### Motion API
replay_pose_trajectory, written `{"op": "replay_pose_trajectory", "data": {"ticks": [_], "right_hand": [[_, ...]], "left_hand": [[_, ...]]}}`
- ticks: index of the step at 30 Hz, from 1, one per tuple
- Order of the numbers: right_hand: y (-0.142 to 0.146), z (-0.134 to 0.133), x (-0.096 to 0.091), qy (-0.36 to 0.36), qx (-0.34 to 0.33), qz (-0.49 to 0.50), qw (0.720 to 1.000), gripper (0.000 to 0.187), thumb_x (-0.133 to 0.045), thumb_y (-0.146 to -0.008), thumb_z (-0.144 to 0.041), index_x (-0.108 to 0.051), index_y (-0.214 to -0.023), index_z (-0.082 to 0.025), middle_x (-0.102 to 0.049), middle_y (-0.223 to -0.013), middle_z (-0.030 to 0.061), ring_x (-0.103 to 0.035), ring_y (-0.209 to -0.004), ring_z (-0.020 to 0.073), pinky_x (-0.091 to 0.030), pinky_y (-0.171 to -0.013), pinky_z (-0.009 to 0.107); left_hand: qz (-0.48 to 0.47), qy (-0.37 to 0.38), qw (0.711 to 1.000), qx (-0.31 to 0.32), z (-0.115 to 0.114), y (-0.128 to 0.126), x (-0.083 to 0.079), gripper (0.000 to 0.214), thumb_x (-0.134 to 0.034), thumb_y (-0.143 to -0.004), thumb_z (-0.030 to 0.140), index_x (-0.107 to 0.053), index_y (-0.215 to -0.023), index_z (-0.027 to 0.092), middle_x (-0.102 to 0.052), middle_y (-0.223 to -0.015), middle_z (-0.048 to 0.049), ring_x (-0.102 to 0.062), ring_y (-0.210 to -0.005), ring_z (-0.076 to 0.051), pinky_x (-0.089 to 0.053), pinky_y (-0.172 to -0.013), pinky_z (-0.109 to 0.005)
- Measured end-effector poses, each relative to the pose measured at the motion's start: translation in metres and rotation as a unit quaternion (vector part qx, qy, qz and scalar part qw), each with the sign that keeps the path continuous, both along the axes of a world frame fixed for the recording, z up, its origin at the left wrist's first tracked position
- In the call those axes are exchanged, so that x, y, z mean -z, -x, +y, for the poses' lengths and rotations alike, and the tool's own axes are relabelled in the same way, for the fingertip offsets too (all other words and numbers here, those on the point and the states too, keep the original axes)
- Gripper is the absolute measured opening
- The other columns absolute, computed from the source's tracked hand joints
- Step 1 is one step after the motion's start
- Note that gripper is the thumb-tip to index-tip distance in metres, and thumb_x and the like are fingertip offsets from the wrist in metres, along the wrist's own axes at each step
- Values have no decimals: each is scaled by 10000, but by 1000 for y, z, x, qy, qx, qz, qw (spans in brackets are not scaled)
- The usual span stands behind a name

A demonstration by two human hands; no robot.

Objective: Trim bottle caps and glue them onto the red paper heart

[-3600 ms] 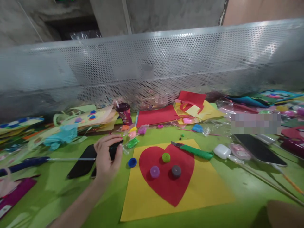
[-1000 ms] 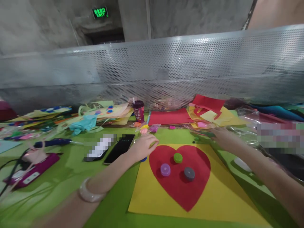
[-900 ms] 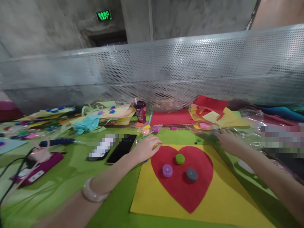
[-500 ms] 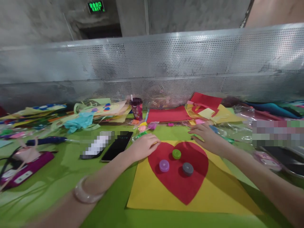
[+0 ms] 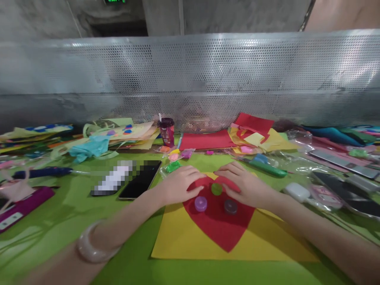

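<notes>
A red paper heart [image 5: 221, 229] lies on a yellow sheet [image 5: 175, 237] in front of me. Three small round cap-like pieces rest on the heart: a green one [image 5: 216, 189] at the top middle, a purple one [image 5: 201, 204] to the left and a grey one [image 5: 230, 206] to the right. My left hand [image 5: 179, 184] is over the heart's upper left lobe, thumb and fingers apart, just above the purple piece. Over the upper right lobe is my right hand [image 5: 242, 184], its fingers spread near the green piece. Neither hand holds anything.
Left of the sheet lie a black phone [image 5: 140, 180], a screwdriver-like tool [image 5: 44, 172] and a purple power strip [image 5: 29, 206]. Behind stand a dark cup [image 5: 166, 132] and red paper [image 5: 206, 139]. A green-handled cutter [image 5: 267, 168] and white earbud case [image 5: 297, 191] are at right.
My right hand has come down and left, from behind the heart to over its right lobe. My left hand has moved slightly inward over the left lobe. The view has shifted a little.
</notes>
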State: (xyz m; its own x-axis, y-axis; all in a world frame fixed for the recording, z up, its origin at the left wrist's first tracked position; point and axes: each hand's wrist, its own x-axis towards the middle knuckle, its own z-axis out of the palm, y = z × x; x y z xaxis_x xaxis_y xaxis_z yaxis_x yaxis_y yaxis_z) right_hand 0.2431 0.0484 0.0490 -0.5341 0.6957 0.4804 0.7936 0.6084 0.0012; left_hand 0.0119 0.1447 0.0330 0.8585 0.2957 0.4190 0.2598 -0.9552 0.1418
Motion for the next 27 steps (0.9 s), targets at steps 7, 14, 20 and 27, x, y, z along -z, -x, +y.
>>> {"op": "replay_pose_trajectory", "data": {"ticks": [7,14,20,27], "right_hand": [[9,-2,7,22,-20,4,1000,313,-457,-855,-146,-579,-1143,-150,-573,-1093,133,-519,-1027,250,-504,-863,422],[2,-7,-10,82,-21,1,996,188,-490,-910,-235,-669,-907,-174,-570,-1087,134,-473,-1096,280,-443,-927,474],[-2,-15,-33,235,-49,-1,971,193,-544,-926,-255,-704,-825,-217,-615,-961,49,-568,-961,175,-463,-869,285],[0,-17,-37,327,-47,-2,944,271,-478,-952,-222,-736,-879,-181,-648,-945,52,-588,-899,157,-459,-809,248]], "left_hand": [[11,17,1000,18,-6,-1,-1,322,-520,-884,306,-592,-1162,161,-660,-1126,-115,-589,-1046,-249,-456,-953,-424],[-24,170,983,66,-8,4,-6,35,-615,-808,230,-602,-790,203,-687,-993,-63,-614,-991,-202,-479,-921,-369],[-7,207,972,108,-9,5,-11,45,-653,-808,241,-674,-801,202,-699,-1031,-72,-604,-1043,-202,-449,-961,-376],[15,219,965,139,0,10,-11,137,-698,-797,329,-725,-837,200,-706,-1050,-74,-601,-1039,-199,-433,-965,-368]]}}
